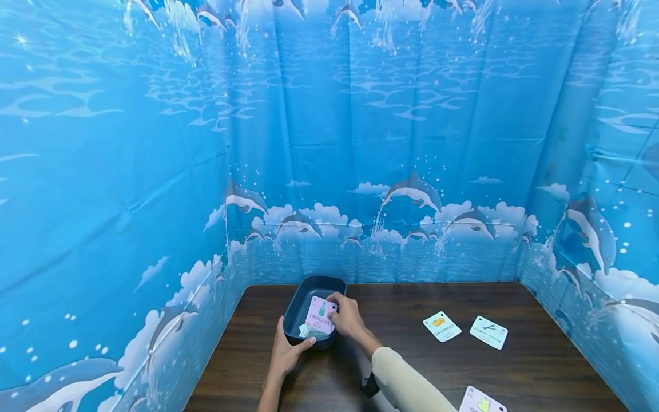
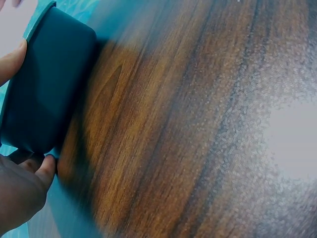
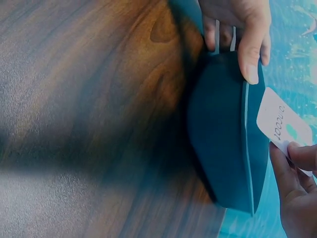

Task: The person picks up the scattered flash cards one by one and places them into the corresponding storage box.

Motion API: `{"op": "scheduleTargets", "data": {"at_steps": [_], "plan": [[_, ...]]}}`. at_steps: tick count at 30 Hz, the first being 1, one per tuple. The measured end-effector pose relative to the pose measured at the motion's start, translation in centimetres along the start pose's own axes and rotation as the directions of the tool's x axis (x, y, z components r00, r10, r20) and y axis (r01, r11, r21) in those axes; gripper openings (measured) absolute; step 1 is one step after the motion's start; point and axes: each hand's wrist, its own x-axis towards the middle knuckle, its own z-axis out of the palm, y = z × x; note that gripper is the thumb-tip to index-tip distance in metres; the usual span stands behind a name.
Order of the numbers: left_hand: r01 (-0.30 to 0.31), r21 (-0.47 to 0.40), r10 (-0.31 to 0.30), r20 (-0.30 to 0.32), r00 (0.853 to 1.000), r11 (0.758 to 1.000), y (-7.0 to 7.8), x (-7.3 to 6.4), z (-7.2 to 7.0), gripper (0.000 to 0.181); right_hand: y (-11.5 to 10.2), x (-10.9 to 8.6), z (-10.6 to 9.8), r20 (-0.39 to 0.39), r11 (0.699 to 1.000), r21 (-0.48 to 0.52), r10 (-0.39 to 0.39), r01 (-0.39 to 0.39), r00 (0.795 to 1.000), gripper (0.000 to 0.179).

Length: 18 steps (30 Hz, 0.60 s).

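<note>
A dark blue oblong container [image 1: 301, 309] stands at the back left of the table. My left hand [image 1: 285, 352] grips its near end, thumb over the rim and fingers against the outside, as the right wrist view also shows. Between thumb and fingers my right hand [image 1: 350, 318] pinches a pink "raincoat" card [image 1: 320, 312] by its edge. The card is tilted over the container's opening, picture side up. Below it, pale green cards [image 1: 308, 331] lie inside the container, partly hidden by the pink one.
On the right of the brown wooden table [image 1: 396, 355] lie a "persimmon" card [image 1: 441, 327] and a "sugar cane" card [image 1: 489, 332]. Another pink card [image 1: 481, 401] is cut off at the bottom edge of the head view. A blue dolphin-print curtain [image 1: 319, 143] hangs around the table.
</note>
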Motion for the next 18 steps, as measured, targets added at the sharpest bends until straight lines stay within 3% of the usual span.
{"op": "scheduleTargets", "data": {"at_steps": [18], "plan": [[0.011, 0.008, -0.011, -0.005, 1.000, 1.000, 0.0, -0.1, 0.1, 0.123, 0.0, -0.5, 1.3, 0.007, 1.000, -0.004, 0.012, -0.012, 1.000, 0.030]]}}
